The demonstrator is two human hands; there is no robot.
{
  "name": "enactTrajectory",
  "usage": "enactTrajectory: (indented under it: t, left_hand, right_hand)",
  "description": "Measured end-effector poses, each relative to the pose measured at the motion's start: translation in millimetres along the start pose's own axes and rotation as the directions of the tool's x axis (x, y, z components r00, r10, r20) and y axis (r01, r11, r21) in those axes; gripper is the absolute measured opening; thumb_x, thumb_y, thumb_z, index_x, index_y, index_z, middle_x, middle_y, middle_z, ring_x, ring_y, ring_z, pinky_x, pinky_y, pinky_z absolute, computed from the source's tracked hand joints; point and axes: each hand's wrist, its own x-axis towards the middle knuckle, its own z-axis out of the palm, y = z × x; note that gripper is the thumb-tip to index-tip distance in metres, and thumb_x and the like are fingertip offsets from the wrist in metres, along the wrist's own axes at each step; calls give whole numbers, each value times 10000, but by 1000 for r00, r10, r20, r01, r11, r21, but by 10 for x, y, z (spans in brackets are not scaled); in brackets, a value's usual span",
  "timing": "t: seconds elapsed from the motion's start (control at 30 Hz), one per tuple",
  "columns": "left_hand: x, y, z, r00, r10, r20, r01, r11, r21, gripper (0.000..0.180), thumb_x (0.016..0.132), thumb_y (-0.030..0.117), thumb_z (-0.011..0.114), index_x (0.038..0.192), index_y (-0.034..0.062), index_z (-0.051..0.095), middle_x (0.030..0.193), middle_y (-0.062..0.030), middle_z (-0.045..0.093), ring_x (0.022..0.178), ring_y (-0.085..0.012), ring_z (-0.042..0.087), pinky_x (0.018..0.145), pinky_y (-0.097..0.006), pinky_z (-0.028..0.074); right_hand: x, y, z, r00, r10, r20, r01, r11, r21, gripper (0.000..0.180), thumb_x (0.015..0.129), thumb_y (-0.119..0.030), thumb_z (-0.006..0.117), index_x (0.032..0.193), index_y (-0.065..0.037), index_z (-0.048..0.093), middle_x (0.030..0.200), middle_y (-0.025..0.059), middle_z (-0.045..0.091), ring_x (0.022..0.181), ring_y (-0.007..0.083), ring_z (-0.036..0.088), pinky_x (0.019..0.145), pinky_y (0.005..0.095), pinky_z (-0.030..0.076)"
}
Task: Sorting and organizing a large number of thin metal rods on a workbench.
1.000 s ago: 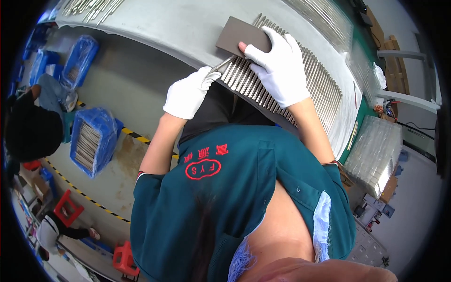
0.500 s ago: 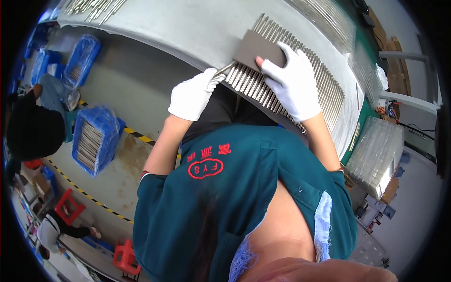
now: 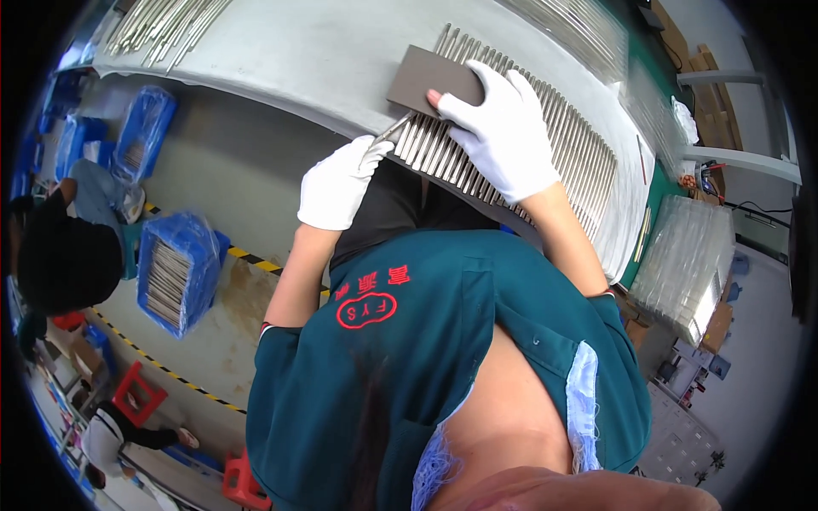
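On pale table (image 3: 298, 60) near its edge, flat matte grey-brown rectangular block (image 3: 426, 78) over slim shiny silver rods (image 3: 581, 149) in parallel row, gloved right hand (image 3: 504, 128) gripping block, gloved left hand (image 3: 339, 183) pinching slanted rod (image 3: 395, 127).

A teal work shirt (image 3: 366, 409) bears red embroidery (image 3: 366, 311) and frayed pale-blue neckline trim (image 3: 582, 396); beyond its striped cuffs (image 3: 607, 293), both hands (image 3: 507, 132) wear white gloves (image 3: 332, 189).

Hands (image 3: 334, 189) gloved | left: metal rod (image 3: 394, 128) | right (image 3: 509, 136): brown block (image 3: 426, 78) over rod row (image 3: 584, 162)
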Motion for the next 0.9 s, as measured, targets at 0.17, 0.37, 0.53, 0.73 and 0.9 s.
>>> enactTrajectory:
  t: [0.17,0.37,0.53,0.73,0.9]
  left_hand:
    - [-8,34,-57,991,-84,106,71,990,121,275,921,382,567,1058,169,674,926,-63,696,766,-293,658,654,-383,529]
    - [-23,-87,17,998,66,-17,-63,986,157,277,914,357,586,1073,146,666,935,-62,703,768,-284,667,667,-369,537]
    - [18,-65,-27,995,100,-23,-95,980,175,258,914,337,592,1070,148,673,954,-61,703,791,-275,667,683,-351,538]
    - [-12,-64,-79,1000,-3,9,3,1000,-16,237,906,300,614,1085,156,674,958,-60,702,820,-274,668,708,-341,537]
    - [10,-57,-214,994,-83,70,93,985,-147,218,904,255,641,1079,131,679,944,-91,701,825,-286,677,711,-340,531]
  right_hand:
    - [-185,-28,-202,991,63,120,-69,997,44,350,745,-176,728,1080,-255,669,1219,181,575,1058,329,565,951,471,396]
    - [-36,-16,-37,996,65,60,-66,998,20,370,765,-190,713,1124,-258,651,1213,200,570,1098,345,559,999,487,377]
    - [-211,-13,-78,989,95,115,-102,994,49,445,755,-184,725,1178,-277,627,1213,195,558,1146,334,537,1010,495,361]
    - [-1128,563,-429,893,443,-76,-438,896,76,499,771,-190,720,1259,-210,617,1298,185,533,1092,324,570,920,426,465]
    - [-1724,1197,-606,524,825,-211,-846,533,-18,539,833,-280,692,1345,-189,550,1320,174,519,882,275,663,858,403,501]
